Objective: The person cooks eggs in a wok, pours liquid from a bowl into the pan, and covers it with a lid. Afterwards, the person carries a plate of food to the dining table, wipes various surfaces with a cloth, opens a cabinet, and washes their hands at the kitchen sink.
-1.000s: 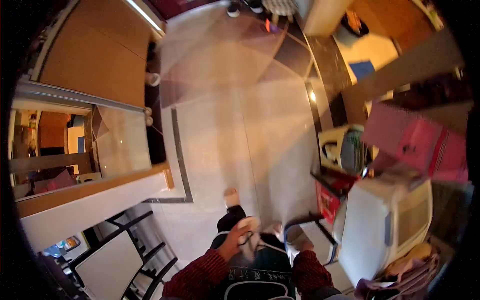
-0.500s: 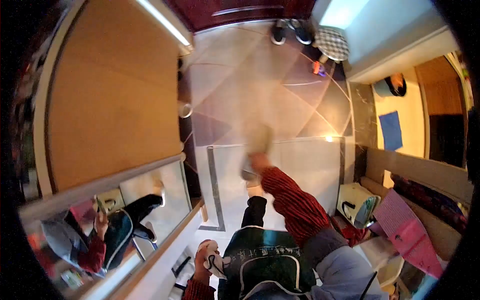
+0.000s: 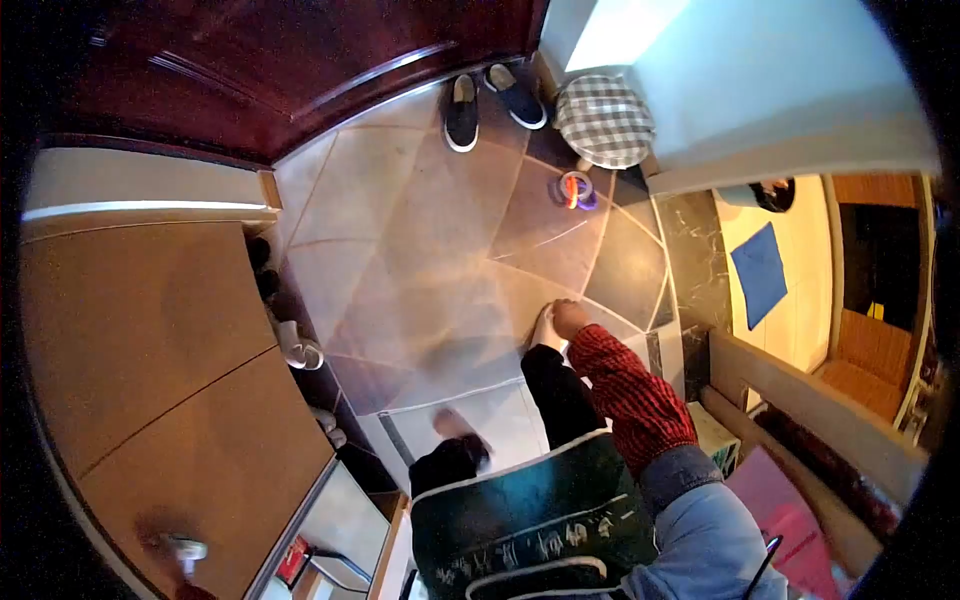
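My right hand (image 3: pixel 570 318), in a red ribbed sleeve, reaches down to the pale foot area (image 3: pixel 544 328) of my extended leg. Its fingers are closed there; whether they grip the foot or some footwear is too small to tell. Far off at the lower left, my left hand (image 3: pixel 186 566) is small and smeared by motion beside the brown cabinet. A small whitish item (image 3: pixel 189 548) shows at its fingers, too blurred to name. A dark green apron with white writing (image 3: pixel 540 515) covers my lap. My other foot (image 3: pixel 450 424) looks bare.
Dark slip-on shoes (image 3: pixel 461 115) stand by the red door (image 3: pixel 230 70). Beside them are a checkered stool (image 3: pixel 605 120) and a ring-shaped orange and purple item (image 3: pixel 577 190). Pale footwear (image 3: pixel 296 346) lines the brown cabinet (image 3: pixel 150 350). A pink bag (image 3: pixel 785 520) is at the lower right.
The view has turned toward the door and cabinet. My right hand now meets the foot of an outstretched leg. My left hand has moved from beside the apron to the far left.
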The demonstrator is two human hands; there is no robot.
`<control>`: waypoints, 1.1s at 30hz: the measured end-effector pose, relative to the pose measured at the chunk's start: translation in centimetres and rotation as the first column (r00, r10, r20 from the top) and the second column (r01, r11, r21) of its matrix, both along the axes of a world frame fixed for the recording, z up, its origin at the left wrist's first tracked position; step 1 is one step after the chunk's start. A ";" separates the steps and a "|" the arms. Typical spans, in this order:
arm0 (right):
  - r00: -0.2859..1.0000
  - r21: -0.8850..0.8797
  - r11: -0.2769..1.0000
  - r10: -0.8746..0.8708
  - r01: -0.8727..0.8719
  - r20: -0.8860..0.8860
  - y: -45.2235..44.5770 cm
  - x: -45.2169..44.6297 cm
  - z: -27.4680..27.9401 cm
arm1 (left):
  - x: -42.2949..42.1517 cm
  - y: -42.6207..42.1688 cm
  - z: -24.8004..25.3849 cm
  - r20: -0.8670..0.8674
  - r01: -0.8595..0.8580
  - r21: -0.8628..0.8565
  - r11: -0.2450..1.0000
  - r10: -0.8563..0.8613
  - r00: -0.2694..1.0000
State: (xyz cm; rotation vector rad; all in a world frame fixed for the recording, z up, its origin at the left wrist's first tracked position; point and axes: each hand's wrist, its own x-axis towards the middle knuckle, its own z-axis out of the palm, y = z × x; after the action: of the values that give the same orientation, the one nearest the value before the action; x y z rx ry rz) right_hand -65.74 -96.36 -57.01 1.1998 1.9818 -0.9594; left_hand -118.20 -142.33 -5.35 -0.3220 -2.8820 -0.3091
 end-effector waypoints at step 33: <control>0.498 -0.560 0.826 -0.462 -0.060 -0.734 -5.5 -23.0 19.1 | 3.6 17.8 9.9 0.169 0.084 -0.364 0.928 -0.023 0.985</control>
State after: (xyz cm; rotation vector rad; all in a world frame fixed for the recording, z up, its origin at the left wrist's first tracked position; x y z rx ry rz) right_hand -88.71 -101.83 -37.93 0.6578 1.9751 -2.4348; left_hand -114.62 -124.56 4.51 -0.4588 -3.0868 0.2181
